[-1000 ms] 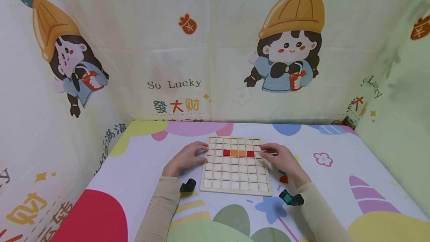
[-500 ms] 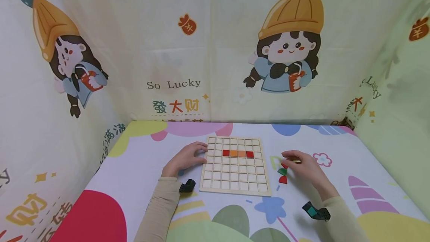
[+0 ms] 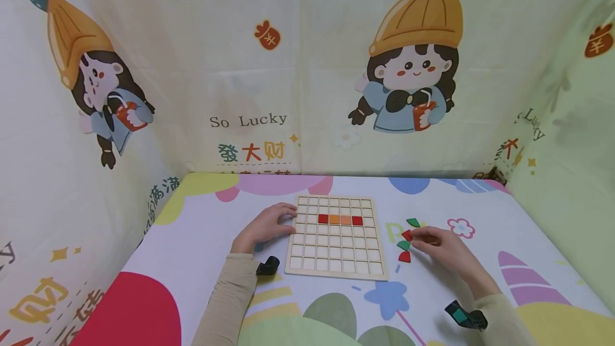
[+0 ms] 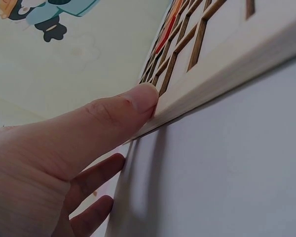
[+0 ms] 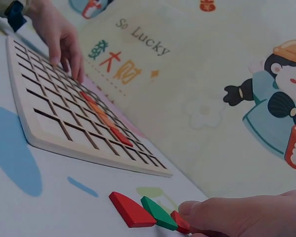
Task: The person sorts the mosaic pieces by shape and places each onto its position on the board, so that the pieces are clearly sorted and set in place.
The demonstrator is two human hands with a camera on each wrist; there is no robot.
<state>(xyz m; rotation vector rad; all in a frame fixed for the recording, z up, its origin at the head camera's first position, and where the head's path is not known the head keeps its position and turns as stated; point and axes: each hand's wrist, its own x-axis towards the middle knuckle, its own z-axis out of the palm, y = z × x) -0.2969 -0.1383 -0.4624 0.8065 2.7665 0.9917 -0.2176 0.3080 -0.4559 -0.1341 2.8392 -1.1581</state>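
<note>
1. I see the left hand [image 3: 268, 225] relaxed, thumb and fingers spread, touching the left edge of the wooden grid board [image 3: 336, 251] without gripping it.
2. The right hand [image 3: 444, 247], fingers bent, meets a red wedge [image 3: 406, 234] right of the board; I can't tell whether it's pinched.
3. Beside it lie a far green wedge [image 3: 412, 222], a near green wedge [image 3: 402, 246] and a near red wedge [image 3: 404, 257].
</note>
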